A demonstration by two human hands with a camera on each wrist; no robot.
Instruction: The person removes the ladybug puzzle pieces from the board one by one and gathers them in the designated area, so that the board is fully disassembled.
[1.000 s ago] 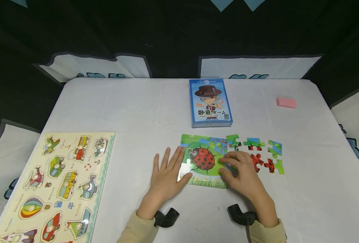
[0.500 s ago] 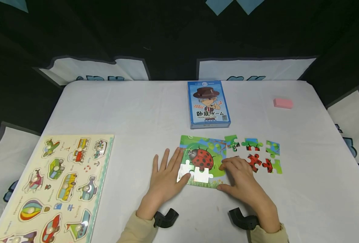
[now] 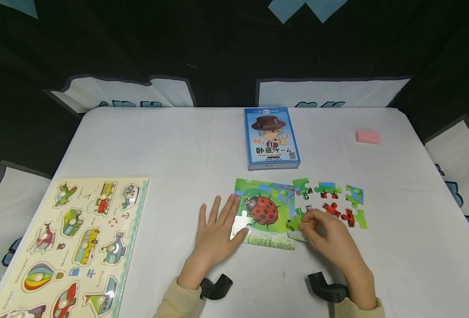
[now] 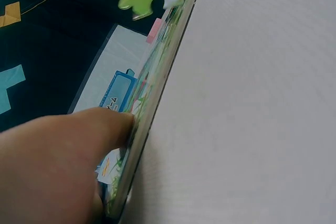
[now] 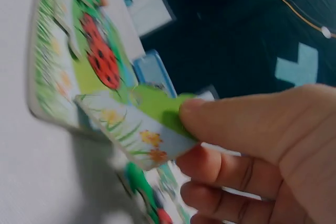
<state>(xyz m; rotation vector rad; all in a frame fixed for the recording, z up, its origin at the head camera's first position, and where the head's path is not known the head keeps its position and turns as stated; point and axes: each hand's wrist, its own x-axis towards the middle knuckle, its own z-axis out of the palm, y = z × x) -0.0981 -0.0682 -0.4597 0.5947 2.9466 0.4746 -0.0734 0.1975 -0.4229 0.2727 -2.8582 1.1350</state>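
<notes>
A ladybird jigsaw board (image 3: 264, 212) lies on the white table in front of me, green with a grassy strip along its lower edge. My left hand (image 3: 214, 238) rests against its left side, fingers spread and straight, the thumb touching the board's edge. Between thumb and fingertips, my right hand (image 3: 327, 236) pinches a jigsaw piece (image 5: 147, 127), green and pale blue with orange flowers. That piece is tilted, just off the board's right edge. Beyond the right hand lie several loose jigsaw pieces (image 3: 331, 208) with red and green parts.
A blue card-game box (image 3: 273, 139) stands behind the board. Far to the right is a pink eraser-like block (image 3: 367, 137). A knobbed vehicle puzzle (image 3: 75, 238) covers the left front of the white table (image 3: 178, 145).
My right hand has moved from the board's right edge a little further right, bringing a jigsaw piece with it. The left hand stays where it was.
</notes>
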